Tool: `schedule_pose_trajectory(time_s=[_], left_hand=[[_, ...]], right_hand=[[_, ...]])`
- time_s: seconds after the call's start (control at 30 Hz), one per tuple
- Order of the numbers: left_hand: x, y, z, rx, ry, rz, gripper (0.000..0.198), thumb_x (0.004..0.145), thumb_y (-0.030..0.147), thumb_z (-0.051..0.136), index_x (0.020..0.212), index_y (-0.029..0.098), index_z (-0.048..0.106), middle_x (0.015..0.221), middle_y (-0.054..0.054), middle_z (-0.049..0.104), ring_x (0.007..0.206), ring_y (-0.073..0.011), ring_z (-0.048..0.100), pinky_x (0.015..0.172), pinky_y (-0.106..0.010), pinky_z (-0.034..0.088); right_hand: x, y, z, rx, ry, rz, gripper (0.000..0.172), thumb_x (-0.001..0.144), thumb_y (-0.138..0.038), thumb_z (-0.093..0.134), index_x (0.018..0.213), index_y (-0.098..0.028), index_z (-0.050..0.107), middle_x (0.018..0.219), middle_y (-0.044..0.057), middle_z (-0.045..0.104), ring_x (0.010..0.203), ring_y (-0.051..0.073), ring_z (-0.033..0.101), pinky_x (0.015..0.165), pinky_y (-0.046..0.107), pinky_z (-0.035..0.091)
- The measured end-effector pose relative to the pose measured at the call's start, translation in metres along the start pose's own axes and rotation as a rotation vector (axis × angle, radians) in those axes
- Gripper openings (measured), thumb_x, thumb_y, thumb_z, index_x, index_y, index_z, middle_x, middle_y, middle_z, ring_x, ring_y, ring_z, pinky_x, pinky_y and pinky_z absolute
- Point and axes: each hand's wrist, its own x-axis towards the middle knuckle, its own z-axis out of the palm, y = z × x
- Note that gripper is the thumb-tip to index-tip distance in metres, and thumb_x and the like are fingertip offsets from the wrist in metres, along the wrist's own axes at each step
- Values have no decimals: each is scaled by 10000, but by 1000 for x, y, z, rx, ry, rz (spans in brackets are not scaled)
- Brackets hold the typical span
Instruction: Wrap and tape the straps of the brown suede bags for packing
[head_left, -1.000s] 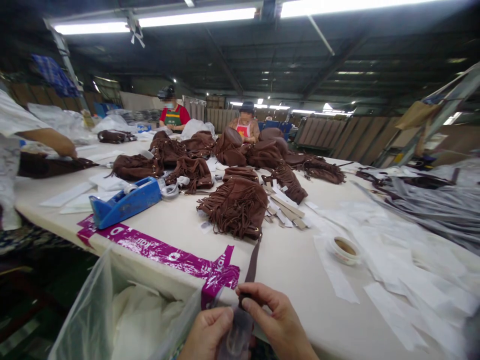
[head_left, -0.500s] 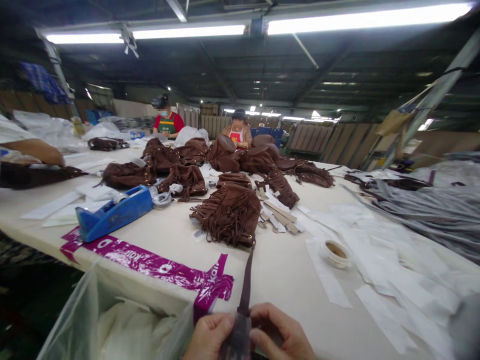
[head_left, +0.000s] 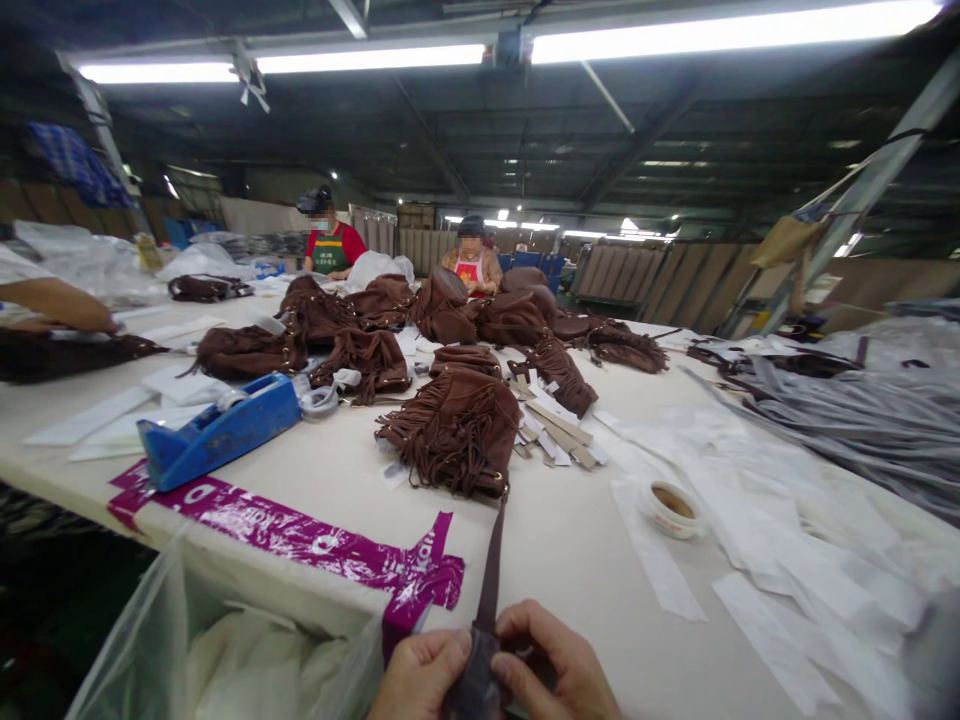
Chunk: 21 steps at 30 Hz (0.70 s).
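A brown fringed bag lies on the table ahead of me, its dark strap running straight down to my hands. At the bottom of the view my left hand pinches the wider, darker end of the strap between thumb and fingers. Close on its other side, my right hand has thumb and fingers bent onto the edge of the same strap end. That end has a greyish sheen like a wrapping, and its lower part runs out of view.
A blue tape dispenser stands left, behind purple tape on the table edge. Below hangs a plastic-lined bin. More brown bags are piled behind. A tape roll and white strips lie right. Two people work across the table; another arm reaches in left.
My right thumb and fingers have closed in on the strap end. The view has shifted slightly; the bag stays in place.
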Motion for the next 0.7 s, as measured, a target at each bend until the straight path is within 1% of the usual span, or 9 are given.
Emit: schedule_pose_trajectory(time_s=[0.13,0.2,0.27,0.33,0.4,0.43,0.5,0.6,0.7], left_hand=[[0,-2,0,9,45,-10,555,614,593,812,736,60,721,647,-117,684,512,-119,573,529,-207,426],[1,-4,-1,-2,72,-22,544,625,578,813,762,60,721,665,-119,692,526,-123,587,538,-209,440],[1,-5,-1,-22,79,-15,531,628,557,822,805,68,715,667,-107,692,533,-128,594,547,-219,455],[1,-7,-2,-44,84,-1,562,620,525,840,952,94,699,680,-89,695,557,-150,612,554,-241,471],[3,-6,-3,-50,91,9,654,624,506,844,1126,139,640,711,-77,702,600,-181,633,570,-271,485],[3,-4,-3,-36,95,11,674,631,508,838,1161,154,619,731,-75,705,631,-193,641,588,-284,490],[6,3,-3,31,85,20,640,628,543,822,1102,155,638,755,-68,700,681,-200,640,630,-292,487],[9,21,2,195,18,22,540,642,572,785,951,147,658,766,-43,673,698,-170,598,645,-259,449],[9,41,12,422,-64,45,379,701,448,737,899,138,646,755,-13,620,692,-138,534,625,-226,396]], right_hand=[[2,3,1,-86,41,-96,124,849,-280,541,746,-212,531,631,-24,587,579,138,563,564,219,428],[2,5,0,-191,56,-135,127,856,-254,524,735,-217,517,643,-22,588,602,137,550,582,219,414],[1,8,-1,-276,36,-143,130,875,-241,492,747,-223,500,681,-12,599,640,142,551,612,223,411],[2,11,-1,-315,2,-146,141,899,-253,448,762,-227,472,710,-2,598,660,148,549,623,230,407],[3,13,-2,-329,-13,-165,154,913,-276,407,770,-230,439,713,2,581,655,152,535,614,237,401],[3,12,-3,-328,-26,-176,160,918,-284,389,773,-230,427,714,4,573,655,153,530,613,240,399],[6,8,-5,-319,-57,-201,170,924,-286,366,772,-229,415,718,4,555,664,155,527,627,245,401],[10,-1,-12,-329,-82,-221,159,911,-261,377,760,-229,410,728,-2,528,670,150,508,628,244,389],[13,-9,-19,-351,-82,-194,120,879,-224,410,759,-228,412,717,-13,500,655,145,472,611,243,367]])
